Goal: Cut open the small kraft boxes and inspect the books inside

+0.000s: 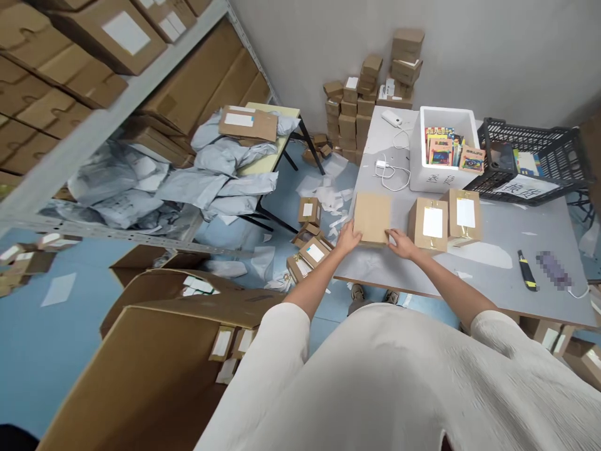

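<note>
A plain brown cardboard box sits near the front edge of the grey table, its top closed. My left hand grips its front left corner, with the thumb along the front. At the opposite front corner my right hand pinches the side of the box with bent fingers. Just right of that hand stand two taped cardboard boxes with white labels, one nearer and one beyond it.
Behind the boxes are a white foam bin of booklets and a black plastic crate. A utility knife lies at right. Grey mailing bags cover a side table; a large open carton stands at my left.
</note>
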A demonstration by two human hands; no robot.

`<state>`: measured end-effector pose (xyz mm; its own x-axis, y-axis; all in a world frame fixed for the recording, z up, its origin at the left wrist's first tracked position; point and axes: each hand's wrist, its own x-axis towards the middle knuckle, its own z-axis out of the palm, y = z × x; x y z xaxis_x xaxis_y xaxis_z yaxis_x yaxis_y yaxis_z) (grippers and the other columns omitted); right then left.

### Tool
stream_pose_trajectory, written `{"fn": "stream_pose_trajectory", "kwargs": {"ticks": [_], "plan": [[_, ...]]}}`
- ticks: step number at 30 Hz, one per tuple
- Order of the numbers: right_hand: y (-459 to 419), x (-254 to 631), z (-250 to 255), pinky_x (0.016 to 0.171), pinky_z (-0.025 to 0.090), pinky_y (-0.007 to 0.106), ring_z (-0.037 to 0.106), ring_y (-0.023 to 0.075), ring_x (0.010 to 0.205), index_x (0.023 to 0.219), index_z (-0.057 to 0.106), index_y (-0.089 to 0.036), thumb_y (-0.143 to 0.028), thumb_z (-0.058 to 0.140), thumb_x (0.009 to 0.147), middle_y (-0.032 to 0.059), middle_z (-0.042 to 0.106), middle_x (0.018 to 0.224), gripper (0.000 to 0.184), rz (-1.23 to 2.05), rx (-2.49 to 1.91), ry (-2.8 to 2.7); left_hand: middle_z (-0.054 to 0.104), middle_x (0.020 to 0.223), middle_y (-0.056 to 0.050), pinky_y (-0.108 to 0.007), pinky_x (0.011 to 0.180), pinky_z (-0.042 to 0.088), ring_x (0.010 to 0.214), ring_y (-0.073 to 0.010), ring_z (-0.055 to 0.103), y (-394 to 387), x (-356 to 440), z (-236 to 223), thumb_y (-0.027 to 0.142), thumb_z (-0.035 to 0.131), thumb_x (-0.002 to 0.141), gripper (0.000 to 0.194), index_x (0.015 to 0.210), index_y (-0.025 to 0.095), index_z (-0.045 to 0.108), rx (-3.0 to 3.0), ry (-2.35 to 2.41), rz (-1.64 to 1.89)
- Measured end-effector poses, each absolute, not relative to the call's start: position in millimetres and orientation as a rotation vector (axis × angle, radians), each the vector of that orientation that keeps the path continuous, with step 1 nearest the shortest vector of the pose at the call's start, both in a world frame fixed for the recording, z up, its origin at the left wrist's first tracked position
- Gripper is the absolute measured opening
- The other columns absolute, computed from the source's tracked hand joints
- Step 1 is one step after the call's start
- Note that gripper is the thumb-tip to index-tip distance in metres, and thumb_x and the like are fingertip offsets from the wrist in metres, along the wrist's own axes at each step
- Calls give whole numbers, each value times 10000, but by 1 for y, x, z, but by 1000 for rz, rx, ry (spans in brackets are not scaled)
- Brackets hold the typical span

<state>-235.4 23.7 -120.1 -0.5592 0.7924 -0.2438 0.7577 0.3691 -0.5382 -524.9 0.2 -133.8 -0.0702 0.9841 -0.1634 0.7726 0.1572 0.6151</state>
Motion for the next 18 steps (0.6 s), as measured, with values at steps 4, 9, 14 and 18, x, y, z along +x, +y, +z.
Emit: {"fn": "stream_pose_trajectory", "kwargs": {"ticks": [4,9,14,18], "plan": [[20,-249,-126,1267,465,537,546,349,1530,1701,476,-188,-372,554,1033,186,576,1659,697,992,-1396,-2523,387,1774,-176,-578,1311,430,1590,-381,476,-12,-533,-136,308,655,997,751,1714,243,443,1721,1848,420],[21,-271,-125,1245,490,510,582,354,1501,1668,530,-190,-353,573,1030,180,614,1629,661,967,-1472,-2520,323,1816,-164,-595,1305,430,1598,-406,464,-5,-546,-133,322,604,1036,662,1687,260,496,1756,1802,360],[21,-283,-117,1227,510,515,596,356,1491,1650,556,-195,-331,579,1015,170,614,1639,650,981,-1561,-2499,311,1824,-178,-625,1312,383,1642,-420,394,8,-548,-128,281,598,1023,642,1659,248,525,1742,1811,323],[20,-264,-105,1240,504,533,605,342,1482,1606,611,-243,-339,579,1023,141,624,1626,591,954,-1521,-2393,345,1807,-176,-686,1336,279,1677,-419,312,11,-530,-121,234,635,973,658,1624,276,553,1817,1840,375]]}}
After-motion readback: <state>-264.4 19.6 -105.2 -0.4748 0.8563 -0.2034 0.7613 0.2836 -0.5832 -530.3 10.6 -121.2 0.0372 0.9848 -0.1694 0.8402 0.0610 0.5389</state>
